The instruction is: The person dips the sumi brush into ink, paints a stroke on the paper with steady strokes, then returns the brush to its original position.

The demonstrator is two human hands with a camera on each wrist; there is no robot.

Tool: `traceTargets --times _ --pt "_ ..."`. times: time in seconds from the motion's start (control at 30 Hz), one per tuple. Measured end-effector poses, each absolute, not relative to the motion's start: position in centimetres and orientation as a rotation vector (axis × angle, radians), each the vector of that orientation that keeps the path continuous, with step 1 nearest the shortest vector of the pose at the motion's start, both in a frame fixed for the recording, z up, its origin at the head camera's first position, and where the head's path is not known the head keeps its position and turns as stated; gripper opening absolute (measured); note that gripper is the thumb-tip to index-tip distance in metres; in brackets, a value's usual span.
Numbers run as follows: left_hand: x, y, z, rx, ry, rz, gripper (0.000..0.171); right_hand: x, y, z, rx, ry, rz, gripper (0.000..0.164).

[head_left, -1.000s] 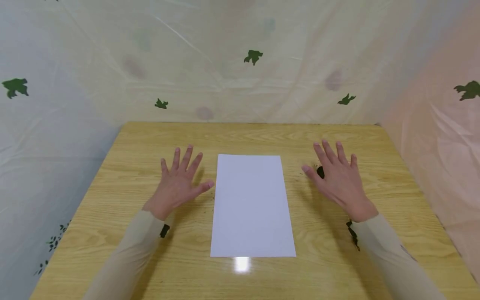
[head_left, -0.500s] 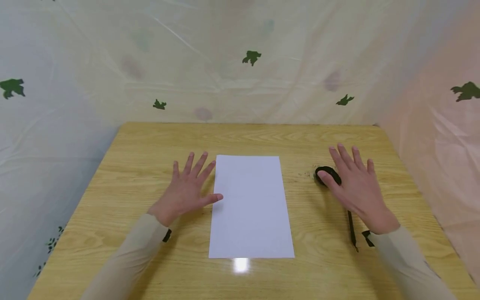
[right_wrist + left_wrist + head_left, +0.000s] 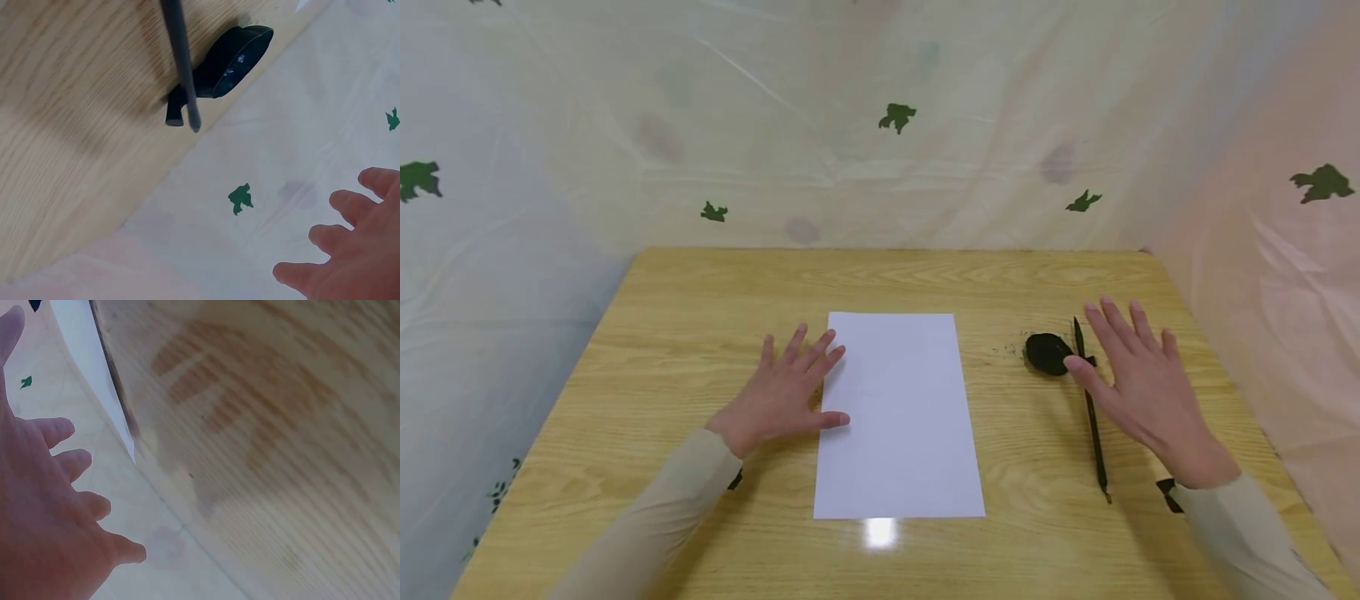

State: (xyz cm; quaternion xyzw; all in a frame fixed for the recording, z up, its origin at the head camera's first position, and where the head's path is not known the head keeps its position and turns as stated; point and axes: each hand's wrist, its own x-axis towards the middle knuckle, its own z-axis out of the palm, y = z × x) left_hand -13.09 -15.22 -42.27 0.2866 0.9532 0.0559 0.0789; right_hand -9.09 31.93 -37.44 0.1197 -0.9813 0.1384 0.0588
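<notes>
A blank white sheet of paper [image 3: 898, 417] lies upright on the wooden table. My left hand [image 3: 782, 396], fingers spread, has its thumb and fingertips over the sheet's left edge; whether they touch it I cannot tell. Right of the paper stands a small black dish [image 3: 1047, 354], dark and glossy inside in the right wrist view. A slim black brush [image 3: 1093, 433] with a loop at its near end leans across a rest on the dish's side. My right hand [image 3: 1150, 400] hovers right of the brush, fingers spread, holding nothing, its thumb tip overlapping the brush in the head view.
Dark specks mark the wooden table [image 3: 1015, 550] left of the dish. Pale cloth [image 3: 760, 125] with green bird shapes hangs behind the table and on both sides. A bright light reflection shows below the paper. Black bands show at both wrists.
My left hand has moved right and nearer to me, reaching the paper's left edge. My right hand has moved right and nearer, uncovering the dish and brush. The head view has shifted slightly.
</notes>
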Motion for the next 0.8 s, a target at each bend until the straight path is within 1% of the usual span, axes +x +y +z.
traceTargets --times 0.6,0.8 --pt "-12.9 -15.4 -43.2 0.856 2.731 0.165 0.102 -7.9 35.6 -38.1 0.413 -2.942 0.442 0.079" --pt "-12.9 -15.4 -43.3 0.842 2.714 0.177 0.103 -7.9 36.8 -38.6 0.457 -2.931 0.418 0.077"
